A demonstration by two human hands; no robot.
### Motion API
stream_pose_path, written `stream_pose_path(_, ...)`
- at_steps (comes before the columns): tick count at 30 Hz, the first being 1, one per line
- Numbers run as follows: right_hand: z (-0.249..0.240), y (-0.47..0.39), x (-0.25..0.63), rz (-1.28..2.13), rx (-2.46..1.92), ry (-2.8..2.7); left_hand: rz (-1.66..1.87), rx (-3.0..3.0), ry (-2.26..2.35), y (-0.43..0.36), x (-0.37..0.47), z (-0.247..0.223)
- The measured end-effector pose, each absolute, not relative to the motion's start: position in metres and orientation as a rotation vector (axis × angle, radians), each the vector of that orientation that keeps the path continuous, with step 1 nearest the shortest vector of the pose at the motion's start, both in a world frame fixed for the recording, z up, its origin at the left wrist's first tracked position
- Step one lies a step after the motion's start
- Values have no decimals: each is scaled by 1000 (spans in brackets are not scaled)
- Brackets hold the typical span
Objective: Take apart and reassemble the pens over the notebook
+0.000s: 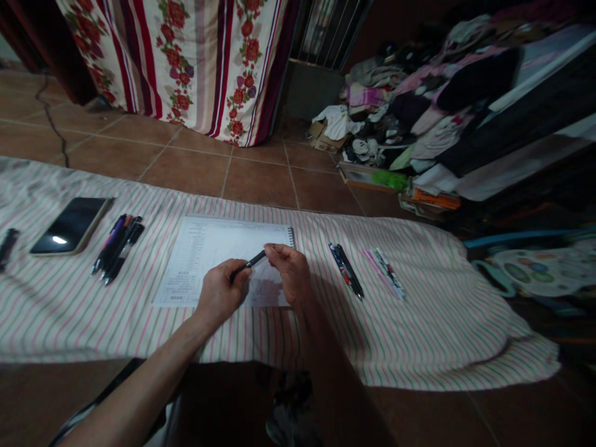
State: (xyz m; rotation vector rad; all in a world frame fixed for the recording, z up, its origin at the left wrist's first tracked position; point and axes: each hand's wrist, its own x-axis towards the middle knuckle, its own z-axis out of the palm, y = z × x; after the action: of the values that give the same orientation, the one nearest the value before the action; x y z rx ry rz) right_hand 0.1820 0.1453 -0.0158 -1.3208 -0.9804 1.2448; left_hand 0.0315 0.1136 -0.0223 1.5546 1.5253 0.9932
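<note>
Both of my hands are closed on one black pen (255, 259), held slantwise above a spiral notebook (233, 233). My left hand (224, 287) grips its lower left end, and my right hand (289, 270) pinches the upper right end between thumb and fingers. Printed text covers the left part of the notebook's page, or of a sheet on it; I cannot tell which. To the right of my right hand lie a couple of dark pens (345, 270) and some slim pink and white pens (385, 273). Several black and purple pens (118, 248) rest left of the notebook.
A striped cloth (437, 298) covers the low table. At its left lie a phone (72, 226) and a dark object (7, 245). Beyond the tiled floor (186, 161) hangs a flowered curtain (186, 62). Heaped clothes (419, 112) and a teal chair (493, 277) stand to the right.
</note>
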Motion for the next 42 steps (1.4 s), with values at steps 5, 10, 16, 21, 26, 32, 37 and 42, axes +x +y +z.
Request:
stream_pose_path(5, -17, 144, 183, 1211, -1362, -1028, 949, 1849, 1601, 113, 31, -16)
stream_pose_path(10, -16, 140, 179, 1179, -1391, -1031, 933, 2076, 1631, 111, 29, -15)
stream_pose_path(16, -17, 138, 171, 1202, -1331, -912, 890, 2347, 1670, 110, 31, -15)
stream_pose_path(21, -15, 138, 169, 1301, -1299, -828, 856, 2478, 1689, 110, 32, -15)
stream_pose_path(26, -14, 139, 169, 1285, -1272, -814, 881, 2500, 1691, 107, 36, -16)
stream_pose_path(32, -15, 139, 169, 1085, -1294, -911, 938, 2341, 1689, 105, 45, -16)
stream_pose_path(37, -12, 141, 167, 1218, -1308, -780, 911, 2242, 1698, 107, 50, -15)
stream_pose_path(42, -9, 144, 168, 1412, -1162, -597, 919, 2055, 1687, 107, 56, -15)
